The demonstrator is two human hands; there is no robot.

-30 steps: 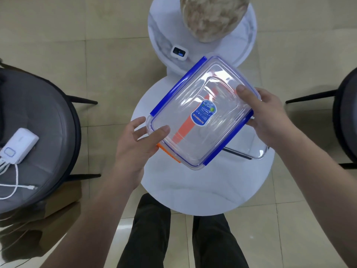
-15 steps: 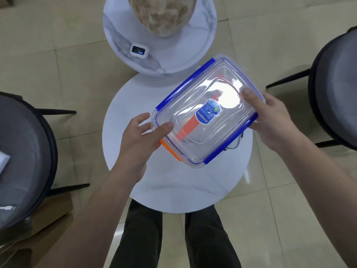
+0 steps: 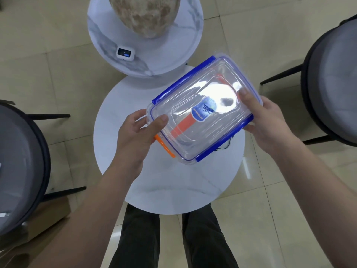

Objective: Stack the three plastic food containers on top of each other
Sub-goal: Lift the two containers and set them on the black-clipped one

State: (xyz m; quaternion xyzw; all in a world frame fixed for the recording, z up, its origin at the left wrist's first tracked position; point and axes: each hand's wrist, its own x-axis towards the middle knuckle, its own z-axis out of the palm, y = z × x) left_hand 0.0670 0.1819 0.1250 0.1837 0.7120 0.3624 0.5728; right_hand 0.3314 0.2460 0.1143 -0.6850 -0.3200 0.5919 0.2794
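A clear plastic food container with blue lid clips (image 3: 204, 113) is held over the round white table (image 3: 135, 171), turned diagonally. My left hand (image 3: 139, 136) grips its near-left end, thumb on the lid. My right hand (image 3: 264, 120) grips its far-right end, thumb on the lid. Beneath it lies a container with orange clips (image 3: 165, 146); its orange strip shows through the clear lid. I cannot tell whether the blue container touches the one below. A third container is not separately visible.
A second round marble table (image 3: 108, 45) stands behind, carrying a large stone-like vase (image 3: 144, 14) and a small white device (image 3: 124, 53). Dark grey chairs flank the table at left (image 3: 19, 167) and right (image 3: 332, 78). My legs (image 3: 170, 238) are below the table edge.
The blue-clipped container stays in both hands in nearly the same pose. The camera view has shifted slightly; the glare on the lid has grown.
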